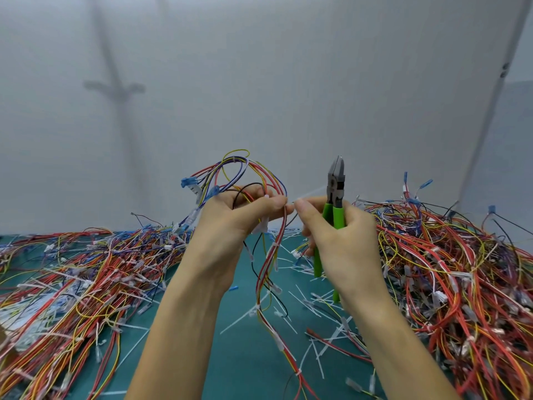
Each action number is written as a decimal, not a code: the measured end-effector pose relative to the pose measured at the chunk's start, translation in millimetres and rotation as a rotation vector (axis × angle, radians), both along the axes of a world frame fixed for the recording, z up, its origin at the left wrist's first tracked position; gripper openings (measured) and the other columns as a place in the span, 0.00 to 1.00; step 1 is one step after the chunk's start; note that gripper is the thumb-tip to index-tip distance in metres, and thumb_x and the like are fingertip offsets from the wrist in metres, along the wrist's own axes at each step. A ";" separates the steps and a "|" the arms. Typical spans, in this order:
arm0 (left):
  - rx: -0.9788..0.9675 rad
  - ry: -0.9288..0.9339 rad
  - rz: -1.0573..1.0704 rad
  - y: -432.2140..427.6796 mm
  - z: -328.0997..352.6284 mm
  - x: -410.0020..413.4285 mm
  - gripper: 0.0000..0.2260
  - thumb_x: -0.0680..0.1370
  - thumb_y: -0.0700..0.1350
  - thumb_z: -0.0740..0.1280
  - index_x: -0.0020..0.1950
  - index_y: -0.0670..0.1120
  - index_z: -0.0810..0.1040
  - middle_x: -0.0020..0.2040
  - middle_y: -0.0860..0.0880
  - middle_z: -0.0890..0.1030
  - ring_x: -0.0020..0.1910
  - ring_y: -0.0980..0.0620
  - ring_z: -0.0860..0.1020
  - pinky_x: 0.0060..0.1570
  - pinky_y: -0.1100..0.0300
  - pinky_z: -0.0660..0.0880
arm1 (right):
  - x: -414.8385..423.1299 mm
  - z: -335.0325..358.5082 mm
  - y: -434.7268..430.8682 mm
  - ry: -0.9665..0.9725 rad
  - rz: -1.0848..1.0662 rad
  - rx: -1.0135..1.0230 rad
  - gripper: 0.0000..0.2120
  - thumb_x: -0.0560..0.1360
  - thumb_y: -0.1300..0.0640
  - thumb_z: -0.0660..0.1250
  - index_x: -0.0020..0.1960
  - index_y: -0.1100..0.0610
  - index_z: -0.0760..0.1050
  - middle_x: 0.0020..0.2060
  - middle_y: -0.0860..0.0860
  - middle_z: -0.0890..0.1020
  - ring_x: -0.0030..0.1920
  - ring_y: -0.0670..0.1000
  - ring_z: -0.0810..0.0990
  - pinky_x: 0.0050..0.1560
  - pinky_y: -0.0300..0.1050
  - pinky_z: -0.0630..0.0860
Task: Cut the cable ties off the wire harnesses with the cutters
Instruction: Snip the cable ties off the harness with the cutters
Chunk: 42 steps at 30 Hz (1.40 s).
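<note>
The left hand (230, 223) is raised above the green mat (245, 356) with its fingers curled round a wire harness (271, 252). Its thumb tip (278, 201) presses the wires against the forefinger. Above those fingers the harness arches up in loops of red, yellow, purple and black wire, with blue connectors off to the outer side of the knuckles. Below the fingers the rest of the bundle hangs down past the wrist and trails onto the mat, with white ties still banded round it at several places.

The right hand (340, 235) is wrapped round the green handles of the cutters (336, 192). The palm and lower fingers grip the handles, and the tool's head stands upright above the knuckles, with its jaws together at the tip. The right thumb tip (301, 204) sits just beside the left thumb, almost touching it. A thin pale cable tie (307, 194) slants up from between the two sets of fingertips toward the cutter head. Whether the right thumb and forefinger actually pinch it cannot be told.

Beneath both hands, cut tie pieces (239, 321) lie scattered on the mat. Beyond the left hand's outer side is the left heap of harnesses (72, 278), and beyond the right hand's is the right heap of harnesses (447, 269).
</note>
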<state>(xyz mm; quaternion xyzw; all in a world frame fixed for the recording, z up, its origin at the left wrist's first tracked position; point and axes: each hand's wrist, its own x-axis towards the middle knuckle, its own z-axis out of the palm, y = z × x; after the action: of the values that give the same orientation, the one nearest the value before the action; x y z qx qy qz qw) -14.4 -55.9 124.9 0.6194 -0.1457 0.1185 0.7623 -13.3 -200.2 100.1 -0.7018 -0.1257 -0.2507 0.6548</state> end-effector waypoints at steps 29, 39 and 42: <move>-0.062 -0.099 0.218 -0.1 -4.0 7.3 0.16 0.66 0.38 0.77 0.51 0.35 0.81 0.44 0.43 0.85 0.44 0.49 0.83 0.50 0.59 0.75 | -5.8 1.9 0.3 0.121 0.079 -0.416 0.38 0.69 0.23 0.54 0.39 0.60 0.75 0.33 0.59 0.78 0.37 0.60 0.77 0.42 0.61 0.77; -0.049 -0.148 0.268 -1.3 -4.1 7.8 0.07 0.70 0.36 0.75 0.46 0.43 0.81 0.37 0.53 0.84 0.39 0.57 0.81 0.42 0.68 0.76 | -10.3 2.2 2.1 0.132 -0.019 -0.621 0.39 0.68 0.25 0.40 0.41 0.55 0.74 0.34 0.51 0.78 0.39 0.53 0.77 0.42 0.50 0.72; -0.027 -0.160 0.278 -3.1 -3.6 7.4 0.08 0.70 0.36 0.75 0.46 0.43 0.80 0.38 0.53 0.83 0.38 0.57 0.80 0.40 0.68 0.76 | -10.0 2.2 0.6 0.117 -0.046 -0.610 0.39 0.69 0.26 0.40 0.42 0.56 0.74 0.34 0.51 0.79 0.39 0.53 0.77 0.41 0.48 0.71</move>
<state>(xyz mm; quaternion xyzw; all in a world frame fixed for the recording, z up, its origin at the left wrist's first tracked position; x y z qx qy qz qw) -7.0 -58.9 121.3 0.6119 -0.1174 0.2738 0.7327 -23.3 -199.6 102.2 -0.8818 -0.1413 -0.1753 0.4144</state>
